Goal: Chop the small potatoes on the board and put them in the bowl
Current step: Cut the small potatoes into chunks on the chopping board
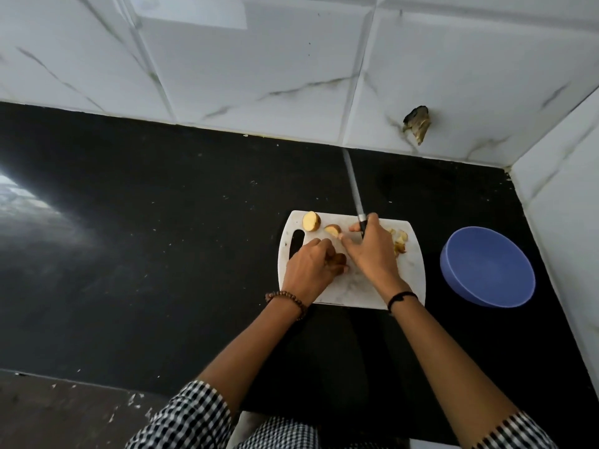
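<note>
A white board (356, 286) carries a potato half (311, 221), a wedge (333, 230), chopped pieces (400, 241) at its right edge, and another piece (339, 260) gripped by the left hand (308, 267). The blue bowl (486, 270) stands just right of it.
</note>
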Tool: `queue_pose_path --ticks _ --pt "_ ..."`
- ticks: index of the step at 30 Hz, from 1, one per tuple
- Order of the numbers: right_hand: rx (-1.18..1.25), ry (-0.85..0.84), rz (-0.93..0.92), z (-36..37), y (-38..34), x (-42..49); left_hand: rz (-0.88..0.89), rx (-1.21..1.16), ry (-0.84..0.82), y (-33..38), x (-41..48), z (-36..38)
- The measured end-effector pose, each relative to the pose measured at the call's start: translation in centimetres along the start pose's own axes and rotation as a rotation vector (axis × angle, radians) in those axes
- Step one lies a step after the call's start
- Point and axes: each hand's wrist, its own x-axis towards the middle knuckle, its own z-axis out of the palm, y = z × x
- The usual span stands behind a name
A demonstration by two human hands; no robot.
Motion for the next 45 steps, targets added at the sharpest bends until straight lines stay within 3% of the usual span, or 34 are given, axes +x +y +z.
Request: queue_pose_path --ticks 7,12,24,45 --pt "0.105 0.032 0.078 -2.2 2.9 -6.3 0.029 0.076 0.079 1.7 -0.9 1.4" --pt "0.214 -0.063 0.174 -2.9 3.3 -9.9 0.025 -0.022 0.006 1.1 -1.0 1.3" --pt "0.168 -0.207 0.195 -2.4 3.6 -11.4 -0.09 -0.195 -0.021 1.6 -0.9 0.3" --pt "0.076 -0.279 0.162 -2.5 3.5 -11.5 -0.146 -0.033 0.026 3.0 -0.7 0.8"
